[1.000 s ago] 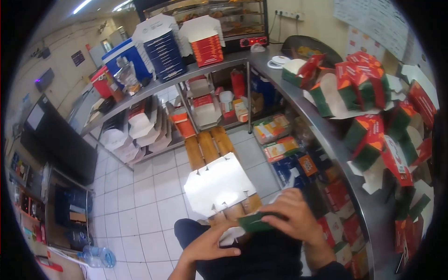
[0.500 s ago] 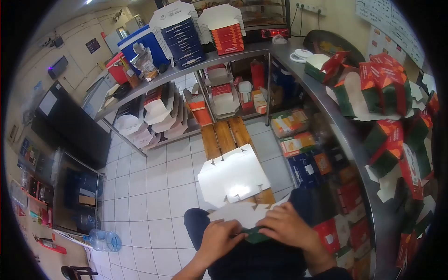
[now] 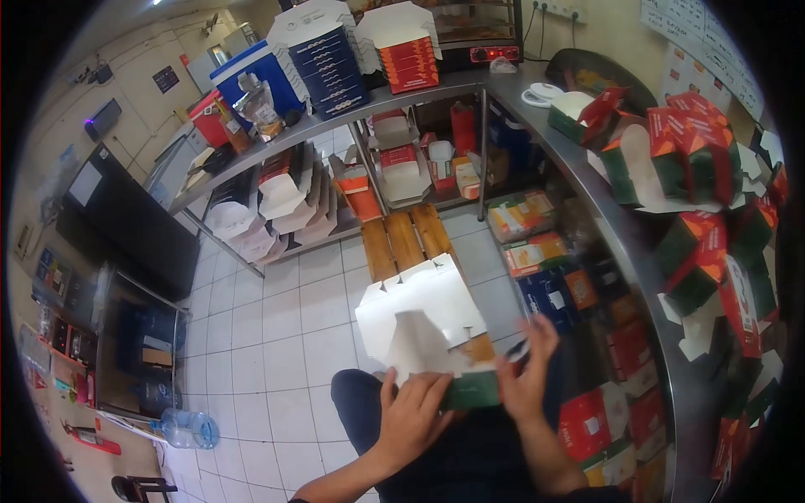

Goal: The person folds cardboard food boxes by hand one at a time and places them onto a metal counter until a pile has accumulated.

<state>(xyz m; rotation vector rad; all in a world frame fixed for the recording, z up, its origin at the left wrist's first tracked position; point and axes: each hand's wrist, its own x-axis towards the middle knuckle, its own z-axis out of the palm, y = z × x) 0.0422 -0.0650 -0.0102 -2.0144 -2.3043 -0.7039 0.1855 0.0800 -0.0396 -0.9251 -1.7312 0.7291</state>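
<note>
Low over my lap, a partly folded cardboard food box [image 3: 474, 391] shows a green outer panel towards me and a pale inner flap standing up. My left hand [image 3: 412, 415] is closed on its left side, fingers over the near edge. At the box's right end, my right hand [image 3: 528, 377] has its thumb against the panel and its fingers raised around a side flap, partly blurred. Just beyond lies a stack of flat white carton sheets [image 3: 428, 302] on a wooden slatted bench [image 3: 404, 239]; the raised flap hides part of it.
On the right, a steel counter [image 3: 587, 180] carries folded green-and-red boxes [image 3: 688, 159]. Stacks of blue cartons [image 3: 329, 71] and red cartons [image 3: 408, 63] stand on the back counter. Packed cartons [image 3: 545, 298] sit under the right counter. A water bottle [image 3: 191, 429] lies on the tiled floor.
The box's pale flap has risen upright and more of the green panel shows. My right hand has moved up and right, with its fingers lifted; my left hand stays on the box.
</note>
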